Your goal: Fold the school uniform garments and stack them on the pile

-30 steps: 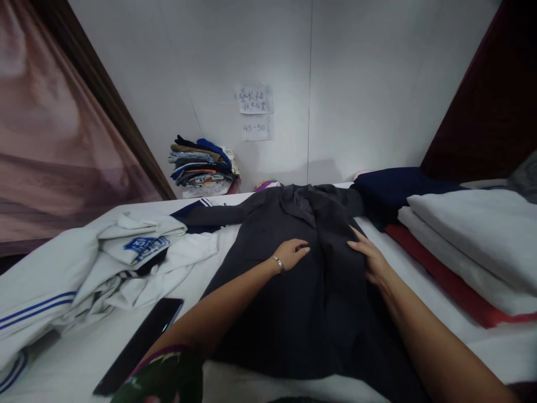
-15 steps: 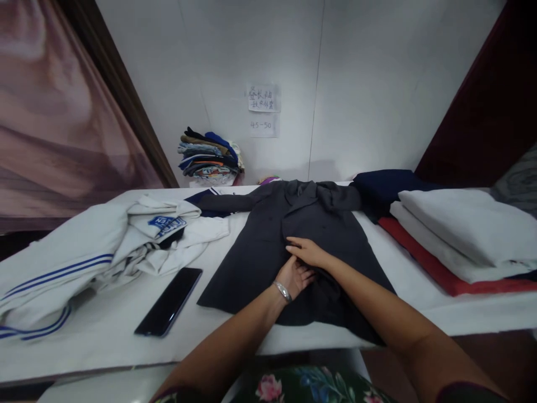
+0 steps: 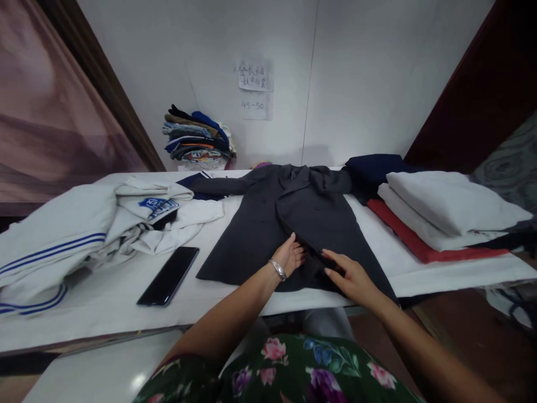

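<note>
Right fingers [image 3: 337, 259] holding dark-grey coat [image 3: 255, 235], front flap [image 3: 321, 226] raised.

We are looking forward and down from one head-worn camera, facing the wall [image 3: 369, 84] across the nearby tabletop [image 3: 104, 296].

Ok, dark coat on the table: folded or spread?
Spread: the dark coat is laid out on the white table, one sleeve stretched left, hem wide at the near side.

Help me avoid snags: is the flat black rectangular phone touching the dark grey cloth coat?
Apart. The head view shows a strip of white tablecloth between the phone and the coat.
</note>
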{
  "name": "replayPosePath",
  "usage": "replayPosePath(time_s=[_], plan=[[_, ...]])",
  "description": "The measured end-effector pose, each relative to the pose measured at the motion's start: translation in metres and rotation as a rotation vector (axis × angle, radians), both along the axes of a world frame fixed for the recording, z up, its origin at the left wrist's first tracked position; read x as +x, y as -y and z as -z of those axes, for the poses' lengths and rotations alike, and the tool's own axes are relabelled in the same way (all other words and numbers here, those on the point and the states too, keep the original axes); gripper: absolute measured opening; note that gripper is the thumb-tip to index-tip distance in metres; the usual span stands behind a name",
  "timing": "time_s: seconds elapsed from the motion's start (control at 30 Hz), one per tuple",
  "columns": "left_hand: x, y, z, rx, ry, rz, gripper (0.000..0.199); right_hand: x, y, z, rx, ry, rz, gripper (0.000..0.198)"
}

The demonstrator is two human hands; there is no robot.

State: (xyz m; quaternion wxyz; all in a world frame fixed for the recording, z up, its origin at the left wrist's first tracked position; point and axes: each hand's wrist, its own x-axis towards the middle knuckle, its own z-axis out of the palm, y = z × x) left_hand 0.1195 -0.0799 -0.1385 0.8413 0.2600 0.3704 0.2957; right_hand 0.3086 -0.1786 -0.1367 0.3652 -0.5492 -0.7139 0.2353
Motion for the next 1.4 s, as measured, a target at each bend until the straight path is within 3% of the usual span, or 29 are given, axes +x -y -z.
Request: replayPosePath(time_s=[0.13, 0.23, 0.4, 0.53, 0.7, 0.83, 0.93, 1.03, 1.1, 1.17, 1.27, 1.4], plan=[[0.005, 0.007, -0.004, 0.129, -0.038, 0.003, 0.061, -0.032, 0.005, -0.007, 0.085, 0.181, -0.237, 0.052], [0.008, 0.002, -0.004, 0.279, -0.135, -0.079, 0.042, -0.05, 0.001, -0.011, 0.142, 0.224, -0.386, 0.054], [0.007, -0.01, -0.002, 0.452, -0.248, -0.092, 0.024, -0.049, 0.001, -0.011, 0.248, 0.211, -0.415, 0.047], [0.005, 0.003, -0.002, 0.412, -0.188, -0.04, 0.031, -0.031, 0.006, -0.001, 0.347, 0.282, -0.232, 0.048], [0.008, 0.025, -0.001, 0.237, -0.089, -0.074, 0.043, -0.012, -0.001, 0.018, 0.163, 0.273, 0.061, 0.061], [0.007, 0.031, 0.005, 0.261, -0.139, -0.075, 0.049, 0.001, -0.016, 0.009, 0.085, 0.074, 0.15, 0.04], [0.005, 0.038, 0.011, 0.518, -0.3, -0.005, 0.052, 0.02, -0.024, -0.025, 0.061, -0.167, 0.289, 0.027], [0.006, 0.051, 0.016, 1.012, -0.578, 0.231, 0.048, 0.037, -0.027, -0.067, 0.253, -0.269, 0.344, 0.018], [0.01, 0.059, 0.017, 1.291, -0.691, 0.411, 0.05, 0.04, -0.028, -0.089, 0.371, -0.254, 0.266, 0.016], [0.014, 0.066, 0.014, 1.416, -0.7, 0.475, 0.046, 0.032, -0.028, -0.101, 0.381, -0.204, 0.14, 0.019], [0.012, 0.073, 0.005, 1.394, -0.587, 0.462, 0.037, 0.002, -0.029, -0.099, 0.314, -0.068, -0.103, 0.032], [-0.016, 0.084, -0.01, 1.172, -0.454, 0.627, 0.033, -0.037, -0.029, -0.064, 0.064, 0.066, -0.465, 0.064]])
